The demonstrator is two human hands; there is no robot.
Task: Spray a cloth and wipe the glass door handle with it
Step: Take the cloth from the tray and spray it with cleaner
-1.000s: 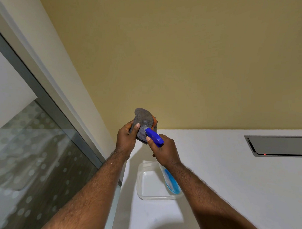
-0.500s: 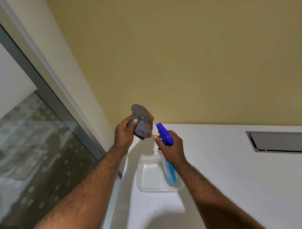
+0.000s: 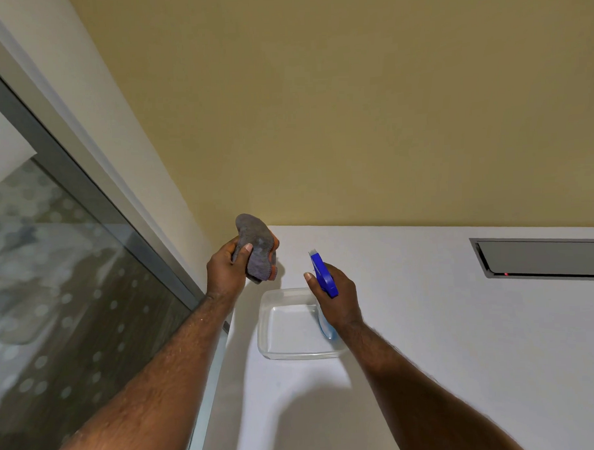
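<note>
My left hand [image 3: 225, 271] grips a bunched grey cloth with an orange edge [image 3: 257, 248], held up above the white counter. My right hand [image 3: 335, 299] holds a spray bottle [image 3: 322, 274] with a blue trigger head and a clear body of blue liquid; its nozzle points up and left toward the cloth, a hand's width away. The glass door [image 3: 72, 283] with a frosted dot pattern fills the left side. Its handle is out of view.
A clear plastic tray [image 3: 289, 326] sits on the white counter [image 3: 461, 353] under my right hand. A grey recessed slot with a small red light [image 3: 542, 258] is set into the counter at right. A yellow wall stands behind.
My hands have drawn apart: the spray bottle, first close against the cloth, has moved right and down, and the cloth has shifted left. The view has tilted slightly.
</note>
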